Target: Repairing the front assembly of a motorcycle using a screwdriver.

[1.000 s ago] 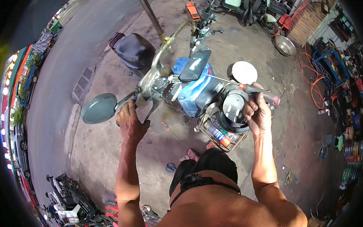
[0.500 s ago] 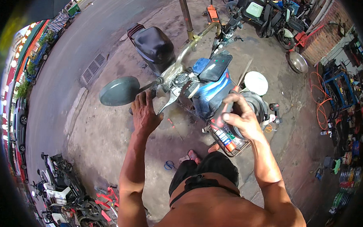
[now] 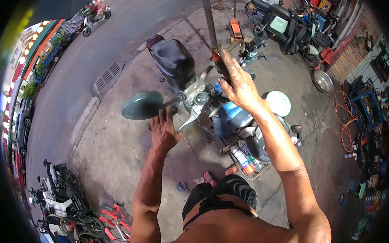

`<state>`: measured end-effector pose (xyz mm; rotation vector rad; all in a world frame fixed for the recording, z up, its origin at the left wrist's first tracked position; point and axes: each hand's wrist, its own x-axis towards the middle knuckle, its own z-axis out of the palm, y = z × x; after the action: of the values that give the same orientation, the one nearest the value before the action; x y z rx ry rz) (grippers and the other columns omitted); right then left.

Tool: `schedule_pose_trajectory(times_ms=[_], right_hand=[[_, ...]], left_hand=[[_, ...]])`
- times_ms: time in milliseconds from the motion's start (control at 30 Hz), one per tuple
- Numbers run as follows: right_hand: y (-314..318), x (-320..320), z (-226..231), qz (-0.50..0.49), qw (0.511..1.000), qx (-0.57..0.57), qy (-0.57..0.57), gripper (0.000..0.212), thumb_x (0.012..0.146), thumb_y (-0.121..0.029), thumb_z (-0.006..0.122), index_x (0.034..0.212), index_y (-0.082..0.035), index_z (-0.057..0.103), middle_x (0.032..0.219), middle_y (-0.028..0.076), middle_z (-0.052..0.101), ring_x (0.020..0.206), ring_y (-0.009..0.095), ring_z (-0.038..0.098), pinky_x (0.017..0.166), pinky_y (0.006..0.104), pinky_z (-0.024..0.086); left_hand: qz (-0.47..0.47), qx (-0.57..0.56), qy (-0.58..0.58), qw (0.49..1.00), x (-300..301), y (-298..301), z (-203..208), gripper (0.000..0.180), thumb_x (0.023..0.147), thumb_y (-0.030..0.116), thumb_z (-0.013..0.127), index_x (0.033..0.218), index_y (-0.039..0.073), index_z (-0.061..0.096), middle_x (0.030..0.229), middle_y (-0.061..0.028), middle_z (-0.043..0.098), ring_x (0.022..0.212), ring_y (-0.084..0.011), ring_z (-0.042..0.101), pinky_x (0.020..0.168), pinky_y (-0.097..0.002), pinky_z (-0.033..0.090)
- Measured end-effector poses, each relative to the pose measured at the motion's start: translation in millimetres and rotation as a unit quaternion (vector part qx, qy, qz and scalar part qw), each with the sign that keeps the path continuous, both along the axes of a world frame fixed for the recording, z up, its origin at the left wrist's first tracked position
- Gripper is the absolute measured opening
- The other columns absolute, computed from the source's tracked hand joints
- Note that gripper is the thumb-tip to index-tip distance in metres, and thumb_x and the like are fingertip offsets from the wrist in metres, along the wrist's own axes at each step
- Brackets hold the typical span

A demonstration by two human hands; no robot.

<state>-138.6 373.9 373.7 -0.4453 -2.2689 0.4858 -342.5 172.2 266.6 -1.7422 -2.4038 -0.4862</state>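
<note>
Holding screwdriver [image 3: 222,68], right hand [image 3: 241,83] outstretched beyond left hand [image 3: 164,132].

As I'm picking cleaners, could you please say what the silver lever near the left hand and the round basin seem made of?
The lever looks like metal, smooth and silvery, with bright highlights; possibly aluminium. The basin is probably metal, perhaps steel, given its shiny grey inside.

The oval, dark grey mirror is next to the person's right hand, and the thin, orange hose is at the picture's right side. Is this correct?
The hand is wrong: in the head view, the oval, dark grey mirror is next to the person's left hand. The thin, orange hose is indeed at the picture's right side.
</note>
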Motion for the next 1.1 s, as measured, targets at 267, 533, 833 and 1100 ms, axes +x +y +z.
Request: schedule_pose_trajectory(times_ms=[267,533,833,1100], right_hand=[[41,-77,-18,-0.096,0.955,-0.239,0.145,0.044,0.080,-0.025,0.069,0.115,0.000,0.060,0.103,0.021,0.066,0.101,0.031,0.064,0.087,0.0379,0.048],[58,-92,-57,-0.132,0.981,-0.001,0.143,0.040,0.082,-0.034,0.065,0.102,0.000,0.063,0.082,0.013,0.070,0.087,0.031,0.064,0.083,0.0384,0.048],[58,-85,-49,-0.086,0.981,-0.142,0.098,0.055,0.080,-0.039,0.065,0.115,0.003,0.059,0.105,0.022,0.064,0.107,0.037,0.057,0.095,0.0408,0.043],[58,-85,-52,-0.115,0.982,-0.098,0.117,0.046,0.080,-0.035,0.065,0.106,0.004,0.062,0.085,0.017,0.070,0.090,0.035,0.064,0.085,0.0388,0.048]], left_hand=[[-0.008,-0.024,-0.001,1.000,1,-4,4,0.100,0.061,0.027,0.084,0.143,0.000,0.032,0.138,-0.0228,0.040,0.129,-0.0420,0.036,0.109,-0.0526,0.026],[0.027,-0.072,0.049,0.996,9,-7,10,0.107,0.062,0.031,0.085,0.146,-0.001,0.028,0.144,-0.0239,0.034,0.133,-0.0421,0.032,0.110,-0.0550,0.023],[-0.003,0.028,0.016,0.999,-17,-1,-12,0.088,0.064,0.023,0.083,0.136,0.000,0.039,0.130,-0.0211,0.046,0.121,-0.0378,0.043,0.101,-0.0478,0.032],[0.053,-0.039,0.059,0.996,6,-23,4,0.104,0.062,0.030,0.085,0.145,0.004,0.029,0.141,-0.0227,0.039,0.130,-0.0410,0.036,0.111,-0.0544,0.022]])
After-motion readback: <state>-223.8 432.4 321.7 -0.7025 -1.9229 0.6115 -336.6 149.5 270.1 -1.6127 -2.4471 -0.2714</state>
